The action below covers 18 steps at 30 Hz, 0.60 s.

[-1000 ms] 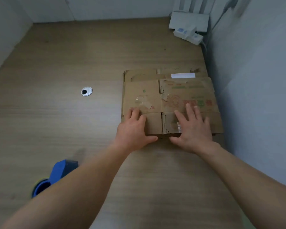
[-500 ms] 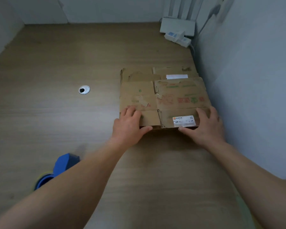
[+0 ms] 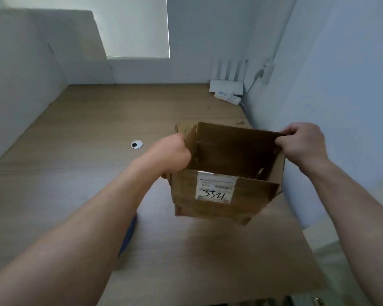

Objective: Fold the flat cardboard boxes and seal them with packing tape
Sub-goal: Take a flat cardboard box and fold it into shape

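Round grommet (image 3: pixel 137 144) on wooden desk (image 3: pixel 93 129); perhaps a white router (image 3: pixel 226 86)

Box (image 3: pixel 226 191) held open-topped over the counter's (image 3: pixel 75 173) right side: left grip (image 3: pixel 173 154) on its left wall, right grip (image 3: pixel 303 143) on the far right rim. Cable hole (image 3: pixel 137 144) left of the box, router (image 3: pixel 226 88) in the far right corner (tape dispenser (image 3: pixel 128 233) mostly hidden under the left forearm).

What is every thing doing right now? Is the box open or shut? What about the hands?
cardboard box: pulled into a box shape, top open, held by both hands.
left hand: grips the box's left side.
right hand: fingers pinch the box's top right edge.
label: stuck on the box's near side.
router: antennas upright.
tape dispenser: mostly hidden behind the left forearm.
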Each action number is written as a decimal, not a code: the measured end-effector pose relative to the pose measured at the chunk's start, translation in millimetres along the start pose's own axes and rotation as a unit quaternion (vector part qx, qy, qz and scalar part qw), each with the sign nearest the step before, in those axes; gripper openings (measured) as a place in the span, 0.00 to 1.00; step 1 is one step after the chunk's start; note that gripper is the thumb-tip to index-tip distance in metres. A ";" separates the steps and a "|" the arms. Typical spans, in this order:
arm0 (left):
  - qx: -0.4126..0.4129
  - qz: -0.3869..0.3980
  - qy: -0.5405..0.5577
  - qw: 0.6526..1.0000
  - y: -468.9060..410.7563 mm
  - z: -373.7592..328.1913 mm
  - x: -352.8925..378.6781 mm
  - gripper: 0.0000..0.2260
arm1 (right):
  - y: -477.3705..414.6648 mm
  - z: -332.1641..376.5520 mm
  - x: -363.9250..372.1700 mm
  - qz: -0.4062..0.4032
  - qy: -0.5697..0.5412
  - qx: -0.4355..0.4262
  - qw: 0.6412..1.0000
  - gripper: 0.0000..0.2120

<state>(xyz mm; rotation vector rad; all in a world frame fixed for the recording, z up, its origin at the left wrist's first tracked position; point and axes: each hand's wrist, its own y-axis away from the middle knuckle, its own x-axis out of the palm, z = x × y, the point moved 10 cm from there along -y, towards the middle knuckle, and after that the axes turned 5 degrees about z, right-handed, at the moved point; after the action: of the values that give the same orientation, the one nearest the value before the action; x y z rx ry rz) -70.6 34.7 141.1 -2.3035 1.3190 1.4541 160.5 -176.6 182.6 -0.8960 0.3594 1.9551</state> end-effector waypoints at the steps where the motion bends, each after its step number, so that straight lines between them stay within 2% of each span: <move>1: -0.004 0.017 0.017 1.000 10.5 -0.3 6.8 0.09 | 6.9 -1.2 6.7 0.018 -0.002 0.021 1.000 0.09; 3: -0.035 0.045 0.024 0.998 30.7 11.6 34.6 0.06 | 25.6 -21.5 32.7 0.043 0.003 0.058 0.997 0.04; 4: -0.059 0.049 0.021 0.997 39.2 23.7 52.1 0.06 | 40.6 -34.0 49.0 0.057 0.003 0.076 0.995 0.06; 6: -0.102 0.033 0.039 0.993 52.4 51.7 84.8 0.07 | 72.7 -63.5 78.8 0.089 -0.017 0.111 0.990 0.21; 7: -0.115 0.020 0.057 0.992 57.0 62.7 96.7 0.08 | 84.7 -74.5 85.2 0.087 -0.037 0.123 0.988 0.24; 9: -0.126 0.009 0.088 0.988 61.0 73.2 110.7 0.10 | 96.0 -87.3 87.4 0.069 -0.086 0.128 0.986 0.20; 11: -0.137 0.030 0.145 0.979 65.1 76.0 119.0 0.11 | 93.2 -81.1 84.7 0.068 -0.069 0.082 0.992 0.13; 13: -0.148 0.061 0.203 0.966 67.2 74.6 122.6 0.10 | 85.3 -71.9 82.3 0.069 -0.054 0.045 0.995 0.15; 15: -0.150 0.078 0.176 0.970 68.3 71.4 120.1 0.09 | 80.4 -70.2 83.4 0.077 -0.045 0.032 0.995 0.20; 18: -0.142 0.064 0.070 0.985 67.9 64.6 111.8 0.10 | 73.5 -67.0 85.7 0.097 -0.031 0.010 0.995 0.21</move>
<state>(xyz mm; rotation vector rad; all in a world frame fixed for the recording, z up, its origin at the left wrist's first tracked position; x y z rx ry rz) -145.1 -42.2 41.9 -2.5848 1.3995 1.6437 102.1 -199.8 67.3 -0.8107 0.4429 2.1481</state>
